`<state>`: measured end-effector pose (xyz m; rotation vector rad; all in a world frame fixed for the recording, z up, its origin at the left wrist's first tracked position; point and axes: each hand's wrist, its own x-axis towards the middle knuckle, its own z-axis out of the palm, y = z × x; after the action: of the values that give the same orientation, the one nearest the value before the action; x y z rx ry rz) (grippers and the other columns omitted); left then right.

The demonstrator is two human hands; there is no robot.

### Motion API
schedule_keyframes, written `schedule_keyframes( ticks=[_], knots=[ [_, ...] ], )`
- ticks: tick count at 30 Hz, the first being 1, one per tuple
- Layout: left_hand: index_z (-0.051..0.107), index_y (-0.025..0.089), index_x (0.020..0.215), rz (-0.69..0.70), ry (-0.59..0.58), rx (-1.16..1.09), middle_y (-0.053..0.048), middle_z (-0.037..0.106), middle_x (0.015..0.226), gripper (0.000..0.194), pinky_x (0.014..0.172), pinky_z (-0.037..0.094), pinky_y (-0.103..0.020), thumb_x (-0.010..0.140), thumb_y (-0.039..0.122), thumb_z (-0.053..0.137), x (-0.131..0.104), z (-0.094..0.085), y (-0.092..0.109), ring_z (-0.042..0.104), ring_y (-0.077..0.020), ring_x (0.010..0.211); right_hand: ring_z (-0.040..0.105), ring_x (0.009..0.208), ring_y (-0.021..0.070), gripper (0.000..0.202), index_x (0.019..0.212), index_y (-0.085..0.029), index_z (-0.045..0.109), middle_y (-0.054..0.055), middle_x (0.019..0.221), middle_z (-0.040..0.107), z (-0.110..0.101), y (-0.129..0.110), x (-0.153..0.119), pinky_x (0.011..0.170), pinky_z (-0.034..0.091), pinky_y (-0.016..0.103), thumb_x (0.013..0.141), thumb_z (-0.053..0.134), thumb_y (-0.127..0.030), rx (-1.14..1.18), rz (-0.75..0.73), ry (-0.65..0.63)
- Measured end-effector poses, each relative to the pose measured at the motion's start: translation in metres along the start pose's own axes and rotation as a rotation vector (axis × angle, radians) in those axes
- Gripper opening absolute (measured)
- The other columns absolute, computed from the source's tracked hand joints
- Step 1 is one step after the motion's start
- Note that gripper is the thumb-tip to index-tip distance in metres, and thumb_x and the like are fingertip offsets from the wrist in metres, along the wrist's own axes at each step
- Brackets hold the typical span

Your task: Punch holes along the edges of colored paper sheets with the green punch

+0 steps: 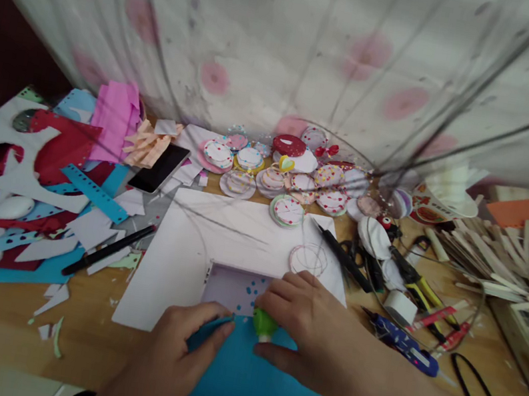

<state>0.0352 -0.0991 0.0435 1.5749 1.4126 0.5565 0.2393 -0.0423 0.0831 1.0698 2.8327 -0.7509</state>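
Observation:
Near the bottom centre my left hand [181,346] pinches the upper left edge of a blue sheet [258,386] between thumb and fingers. My right hand [295,318] is wrapped round a small green tool [264,324] at the sheet's upper edge; its exact shape is partly hidden by my fingers. Just beyond the sheet lies a shallow pale tray [226,286] with small blue dots in it. Beneath the tray is a large white paper [175,244]. A thin ring outline [308,259] shows on the paper above my right hand.
Coloured paper scraps [64,151], a phone [158,168] and a black pen [108,250] lie left. Several decorated paper circles [289,210] sit at the back. To the right are a black-handled knife [345,259], yellow pliers [421,292], a blue tool [405,344] and wooden sticks [512,263].

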Motion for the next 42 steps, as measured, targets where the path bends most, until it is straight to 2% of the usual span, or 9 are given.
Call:
schedule_keyframes(
  ticks=[5, 9, 16, 22, 26, 34, 37, 39, 42],
  knots=[
    [0.064, 0.021, 0.08, 0.011, 0.026, -0.017, 0.001, 0.07, 0.077, 0.022, 0.065, 0.048, -0.02, 0.091, 0.034, 0.049, 0.001, 0.0, 0.0, 0.065, -0.0166, 0.075, 0.057, 0.087, 0.0256, 0.027, 0.096, -0.014, 0.062, 0.009, 0.09, 0.065, 0.001, 0.0, 0.002, 0.077, 0.041, 0.038, 0.08, 0.07, -0.034, 0.015, -0.006, 0.029],
    [0.064, 0.02, 0.079, 0.0, 0.007, 0.009, 0.001, 0.07, 0.076, 0.023, 0.061, 0.047, -0.021, 0.091, 0.033, 0.049, 0.003, 0.0, 0.002, 0.065, -0.0166, 0.072, 0.057, 0.087, 0.0277, 0.02, 0.09, -0.014, 0.063, 0.01, 0.09, 0.065, -0.001, -0.002, 0.003, 0.077, 0.041, 0.041, 0.08, 0.069, -0.03, -0.05, -0.023, 0.017],
    [0.065, 0.021, 0.082, -0.014, 0.022, -0.027, 0.002, 0.071, 0.079, 0.021, 0.063, 0.048, -0.019, 0.09, 0.033, 0.05, 0.002, -0.003, -0.002, 0.066, -0.0153, 0.076, 0.059, 0.086, 0.0226, 0.024, 0.094, -0.015, 0.062, 0.008, 0.091, 0.065, 0.0, 0.005, -0.001, 0.074, 0.046, 0.033, 0.079, 0.071, -0.032, 0.298, 0.007, 0.039],
    [0.069, 0.024, 0.088, 0.012, 0.126, -0.002, 0.002, 0.074, 0.088, 0.016, 0.069, 0.051, -0.019, 0.088, 0.032, 0.055, 0.001, -0.002, -0.006, 0.067, -0.0162, 0.082, 0.06, 0.086, 0.0213, 0.026, 0.095, -0.017, 0.064, 0.006, 0.095, 0.065, 0.004, 0.006, -0.001, 0.076, 0.047, 0.03, 0.076, 0.073, -0.032, 0.447, 0.067, -0.047],
    [0.07, 0.023, 0.086, 0.034, 0.111, -0.001, 0.002, 0.074, 0.085, 0.016, 0.067, 0.051, -0.019, 0.088, 0.031, 0.055, 0.001, -0.001, -0.004, 0.067, -0.0159, 0.079, 0.06, 0.084, 0.0194, 0.03, 0.096, -0.017, 0.065, 0.003, 0.091, 0.065, 0.007, 0.006, 0.001, 0.073, 0.047, 0.028, 0.072, 0.077, -0.033, 0.529, 0.117, -0.049],
    [0.068, 0.023, 0.087, 0.014, 0.072, 0.003, 0.001, 0.073, 0.087, 0.018, 0.069, 0.051, -0.021, 0.089, 0.032, 0.053, 0.001, 0.001, -0.006, 0.067, -0.0163, 0.082, 0.056, 0.076, 0.018, 0.02, 0.085, -0.015, 0.062, 0.004, 0.083, 0.061, 0.015, 0.004, 0.002, 0.065, 0.044, 0.027, 0.072, 0.075, -0.023, 0.469, 0.127, 0.015],
    [0.066, 0.025, 0.097, 0.007, 0.048, 0.001, 0.001, 0.072, 0.097, 0.017, 0.079, 0.051, -0.023, 0.089, 0.031, 0.052, 0.002, -0.002, -0.004, 0.065, -0.0167, 0.092, 0.057, 0.079, 0.0194, 0.018, 0.086, -0.015, 0.062, 0.006, 0.084, 0.063, 0.019, 0.003, 0.003, 0.069, 0.044, 0.029, 0.072, 0.073, -0.018, 0.426, 0.101, 0.065],
    [0.061, 0.026, 0.11, 0.038, 0.061, 0.022, 0.001, 0.068, 0.112, 0.025, 0.091, 0.048, -0.026, 0.087, 0.029, 0.055, 0.004, -0.006, 0.002, 0.061, -0.0174, 0.104, 0.058, 0.082, 0.0209, 0.017, 0.087, -0.014, 0.062, 0.007, 0.087, 0.064, 0.021, 0.002, 0.004, 0.073, 0.044, 0.031, 0.072, 0.071, -0.016, 0.412, 0.088, 0.08],
    [0.05, 0.026, 0.126, 0.103, 0.003, 0.124, -0.002, 0.059, 0.129, 0.053, 0.097, 0.045, -0.031, 0.077, 0.035, 0.068, 0.011, -0.015, 0.017, 0.055, -0.0211, 0.116, 0.059, 0.085, 0.0224, 0.016, 0.084, -0.015, 0.061, 0.008, 0.09, 0.065, 0.022, 0.0, 0.006, 0.076, 0.044, 0.033, 0.07, 0.07, -0.013, 0.381, 0.074, 0.08]
  ],
)
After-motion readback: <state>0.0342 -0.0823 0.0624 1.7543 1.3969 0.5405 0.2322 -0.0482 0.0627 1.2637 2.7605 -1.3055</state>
